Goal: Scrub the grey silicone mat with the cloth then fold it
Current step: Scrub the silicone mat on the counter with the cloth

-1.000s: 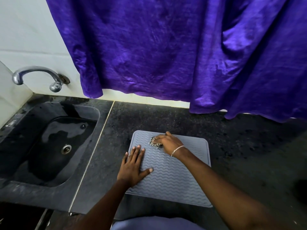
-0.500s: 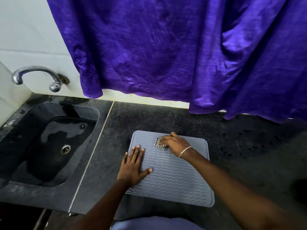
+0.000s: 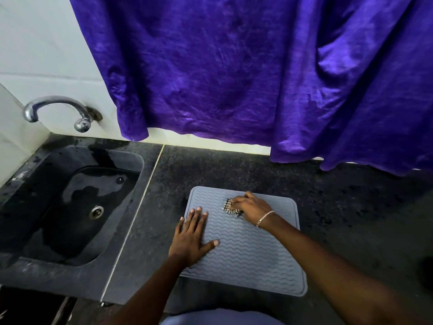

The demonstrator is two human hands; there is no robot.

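While my left hand [image 3: 192, 238] lies flat and open pinning the grey silicone mat [image 3: 248, 256] on the dark surface [image 3: 210, 170] at lower centre, my right hand [image 3: 250, 207] presses the bunched striped cloth [image 3: 230, 207] near its far edge; scrubbing's underway, so I'd next work toward the unscrubbed near half before folding.

Grey wave-ribbed mat [image 3: 246, 254], striped black-and-white cloth [image 3: 230, 207], purple curtain [image 3: 234, 66]

Mat [image 3: 253, 254] on counter [image 3: 351, 219], sink [image 3: 70, 207] left, curtain [image 3: 234, 66] behind
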